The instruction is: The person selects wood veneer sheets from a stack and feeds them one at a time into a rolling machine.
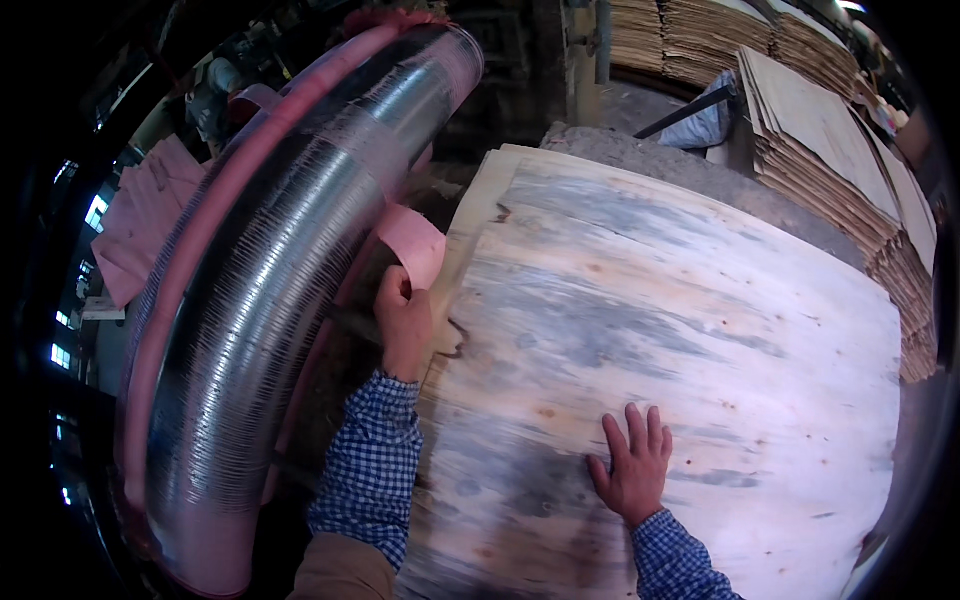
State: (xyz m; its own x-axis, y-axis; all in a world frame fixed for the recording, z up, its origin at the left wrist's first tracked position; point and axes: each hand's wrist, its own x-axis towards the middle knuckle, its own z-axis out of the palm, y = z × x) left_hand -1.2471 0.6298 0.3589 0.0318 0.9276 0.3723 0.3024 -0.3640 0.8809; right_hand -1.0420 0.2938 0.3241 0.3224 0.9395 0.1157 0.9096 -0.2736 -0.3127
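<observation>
My left hand (405, 325) is closed on the end of a curved pink strip (416, 243), which stands up between the big roller and the wood sheets. What the strip's far end joins is hard to make out. Fingers spread, my right hand (635, 465) lies flat on the top sheet of a stack of pale wood veneer (600, 310) with grey streaks and small knots. To the left runs a long shiny metal roller (290, 250) smeared with pink, beside a second pink-coated roller (205, 235).
Stacks of thin wood sheets (820, 160) stand at the right and far back (700, 35). Pink-stained sheets (150, 215) lie beyond the rollers at the left. A dark bar (685, 110) and a pale sack (700, 125) are behind the veneer stack.
</observation>
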